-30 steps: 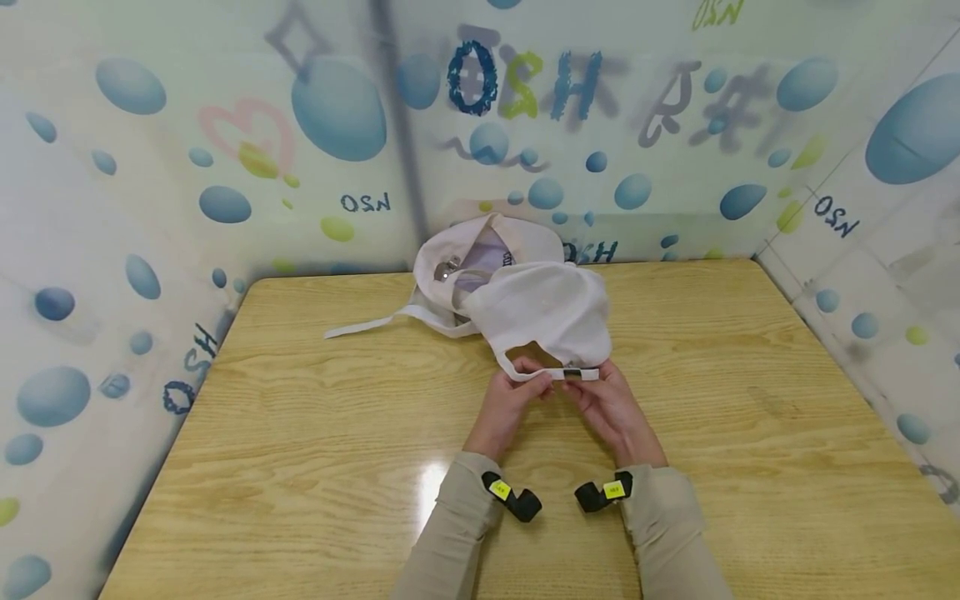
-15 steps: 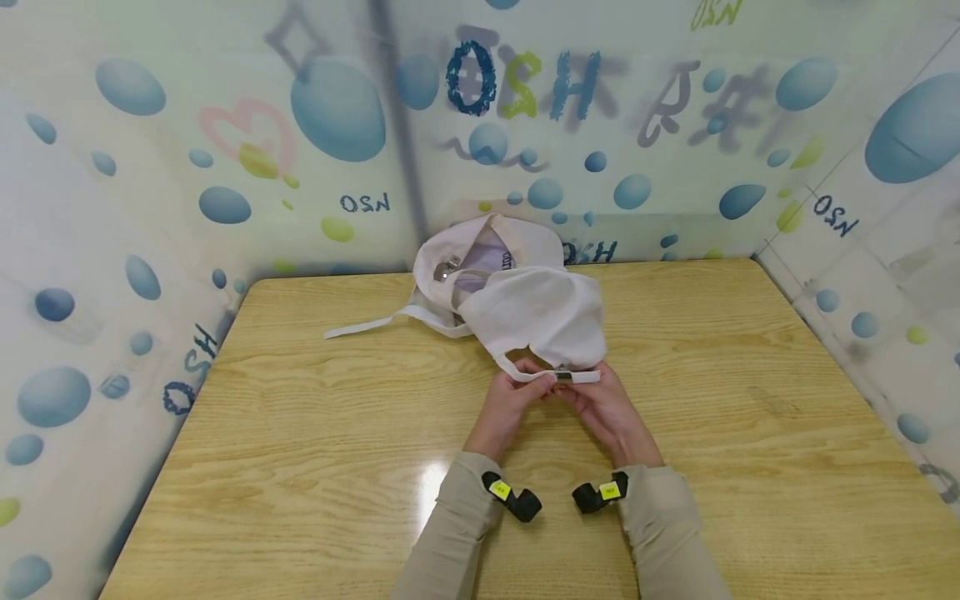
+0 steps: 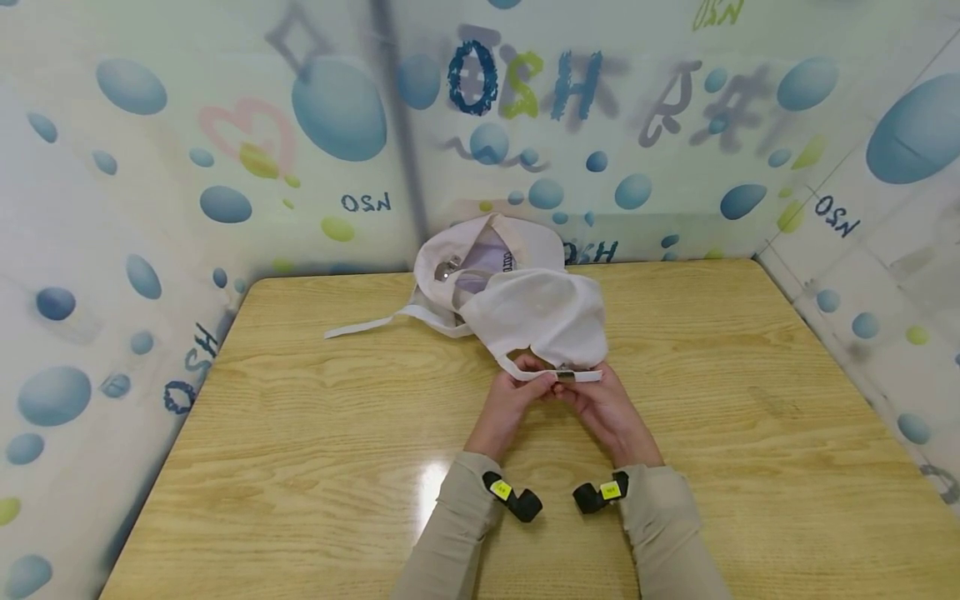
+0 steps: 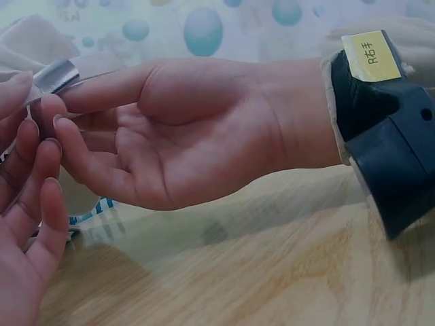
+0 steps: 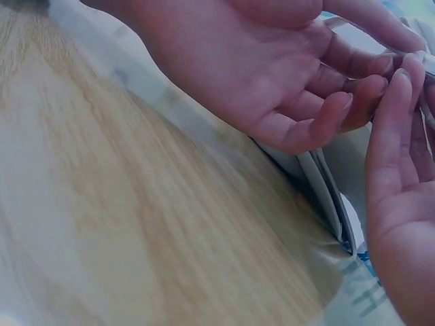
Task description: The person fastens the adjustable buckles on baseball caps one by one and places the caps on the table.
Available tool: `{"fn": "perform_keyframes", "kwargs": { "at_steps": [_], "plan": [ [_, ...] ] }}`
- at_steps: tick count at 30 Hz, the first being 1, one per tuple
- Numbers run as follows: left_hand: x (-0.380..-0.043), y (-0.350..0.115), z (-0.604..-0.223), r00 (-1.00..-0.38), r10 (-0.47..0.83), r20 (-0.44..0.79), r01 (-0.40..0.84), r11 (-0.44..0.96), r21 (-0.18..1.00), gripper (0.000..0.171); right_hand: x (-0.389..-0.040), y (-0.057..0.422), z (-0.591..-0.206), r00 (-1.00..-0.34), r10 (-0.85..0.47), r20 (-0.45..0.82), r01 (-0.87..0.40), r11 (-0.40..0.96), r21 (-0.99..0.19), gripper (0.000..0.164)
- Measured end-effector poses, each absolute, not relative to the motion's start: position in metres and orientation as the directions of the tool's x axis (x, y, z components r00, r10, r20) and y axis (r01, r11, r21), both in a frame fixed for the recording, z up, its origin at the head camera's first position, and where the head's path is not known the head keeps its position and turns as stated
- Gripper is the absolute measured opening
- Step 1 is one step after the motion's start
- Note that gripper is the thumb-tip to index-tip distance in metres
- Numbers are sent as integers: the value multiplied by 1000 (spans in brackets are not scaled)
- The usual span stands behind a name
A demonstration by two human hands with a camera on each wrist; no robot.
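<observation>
A white cap (image 3: 543, 312) is held by its back strap, its rear opening turned towards me. My left hand (image 3: 506, 408) pinches the strap left of the metal buckle (image 3: 566, 377), thumb on top. From the other side my right hand (image 3: 609, 417) pinches the strap close to that buckle. In the left wrist view, the shiny buckle (image 4: 58, 76) sits at the right hand's (image 4: 190, 132) fingertips, and the fingers of both hands nearly meet. The right wrist view shows the left hand (image 5: 238, 68) and right hand (image 5: 414, 224) together; the strap is mostly hidden there.
Behind the held cap, a second pale cap (image 3: 536, 236) lies upside down against the patterned wall (image 3: 480, 179). Its loose strap (image 3: 363, 327) stretches left over the wooden table (image 3: 315, 433). Side walls rise left and right.
Over the first half second the held cap, its buckle and my right hand shift slightly left. Since then hardly anything moves. The second cap stays in place.
</observation>
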State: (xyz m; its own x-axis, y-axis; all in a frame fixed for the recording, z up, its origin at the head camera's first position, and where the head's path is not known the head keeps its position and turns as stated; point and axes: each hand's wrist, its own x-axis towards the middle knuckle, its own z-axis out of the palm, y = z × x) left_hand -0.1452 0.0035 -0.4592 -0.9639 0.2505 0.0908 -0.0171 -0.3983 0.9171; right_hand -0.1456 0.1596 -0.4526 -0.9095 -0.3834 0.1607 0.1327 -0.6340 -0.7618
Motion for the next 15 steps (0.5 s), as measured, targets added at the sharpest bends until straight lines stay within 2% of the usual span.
{"fn": "perform_keyframes", "kwargs": {
  "at_steps": [7, 15],
  "plan": [
    [-145, 2, -458, -969, 227, 98, -6, -417, 909, 11, -146, 163, -452, -925, -356, 136, 139, -648, -748, 24],
    [-145, 1, -457, -976, 205, 72, -21, -417, 909, 9, -146, 166, -452, -921, -358, 152, 126, -646, -753, 22]
  ]
}}
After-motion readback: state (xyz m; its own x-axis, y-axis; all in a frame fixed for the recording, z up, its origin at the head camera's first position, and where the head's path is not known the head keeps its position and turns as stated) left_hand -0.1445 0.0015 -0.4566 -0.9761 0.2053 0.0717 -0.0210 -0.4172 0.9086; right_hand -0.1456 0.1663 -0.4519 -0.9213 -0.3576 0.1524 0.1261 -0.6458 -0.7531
